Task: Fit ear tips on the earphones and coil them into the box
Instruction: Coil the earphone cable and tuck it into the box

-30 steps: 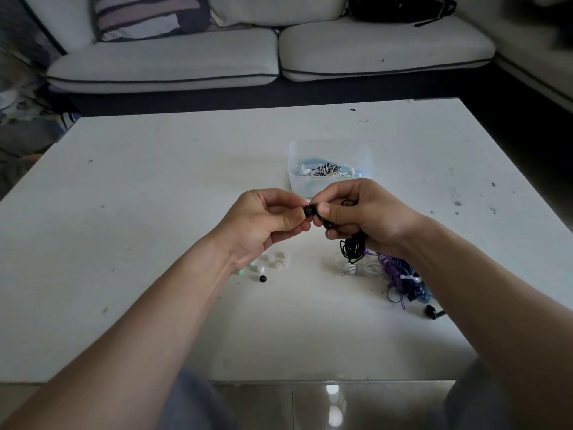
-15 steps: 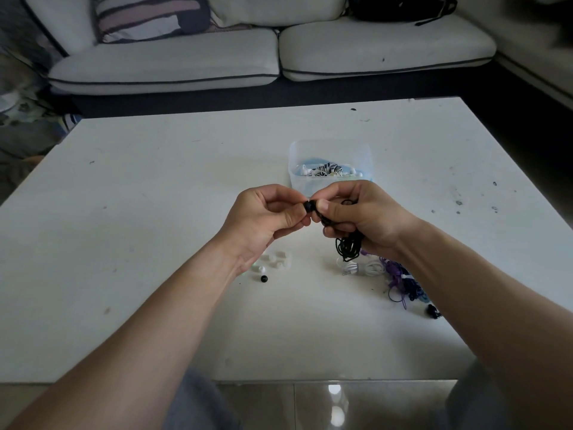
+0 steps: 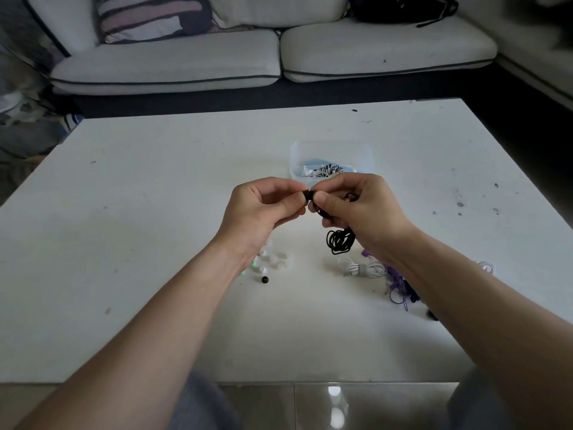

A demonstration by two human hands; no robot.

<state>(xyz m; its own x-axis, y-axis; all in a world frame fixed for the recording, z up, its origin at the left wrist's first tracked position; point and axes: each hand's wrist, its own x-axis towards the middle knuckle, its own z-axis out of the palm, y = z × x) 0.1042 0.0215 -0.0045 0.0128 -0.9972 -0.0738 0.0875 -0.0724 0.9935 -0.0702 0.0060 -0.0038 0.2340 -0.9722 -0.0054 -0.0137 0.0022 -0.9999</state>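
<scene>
Two hands are working above the middle of the white table (image 3: 139, 243). The left hand (image 3: 263, 212) is pinching one small black ear tip (image 3: 307, 193) between thumb and forefinger, with the other fingers curling underneath. The right hand (image 3: 362, 209) is gripping the black earphones (image 3: 339, 242), its thumb and forefinger clamping the bud end right against the ear tip. The spot where tip and bud are meeting is too small to make out. The rest of that cable is hanging below the right palm as one loose coil, and whether it is touching the table cannot be told.

One clear box (image 3: 331, 148) is sitting just on the far side of the hands. Something pale blue, a black-and-white patterned cable and a white bud are lying bundled together in it, and the sets inside cannot be counted.

Near the left wrist, loose ear tips (image 3: 276, 259) are lying in a small cluster of several white ones and one greenish one. One lone black tip (image 3: 264, 279) is sitting just on its near side.

To the right, one white earphone bundle (image 3: 361, 269) is lying beside one purple tangle (image 3: 398, 282), which the right forearm is partly hiding. One more white loop (image 3: 485, 267) is showing on the right of that forearm.

At the far side, a grey sofa (image 3: 173, 63) is carrying one striped cushion (image 3: 148, 17) and one black bag (image 3: 403, 7).
</scene>
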